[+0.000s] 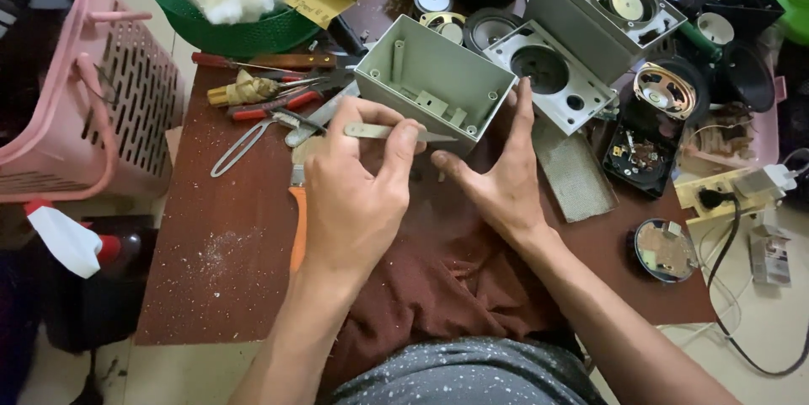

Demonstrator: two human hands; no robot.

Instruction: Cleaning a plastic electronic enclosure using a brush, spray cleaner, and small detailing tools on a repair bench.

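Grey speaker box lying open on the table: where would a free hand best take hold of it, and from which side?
The grey speaker box lies tilted, its open mouth up. Probably best from the right: pinch the bare right wall, thumb inside, fingers outside. The right hand is already there, while the left hand with tweezers occupies the near side.

Brown table (219, 262) bears grey box (434, 80), pliers (270, 106), mirror (666, 249).

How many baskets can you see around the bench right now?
2. A pink slatted plastic basket stands off the table's left edge. A round green plastic mesh basket holding white stuffing sits at the table's top left. Others may lie out of view.
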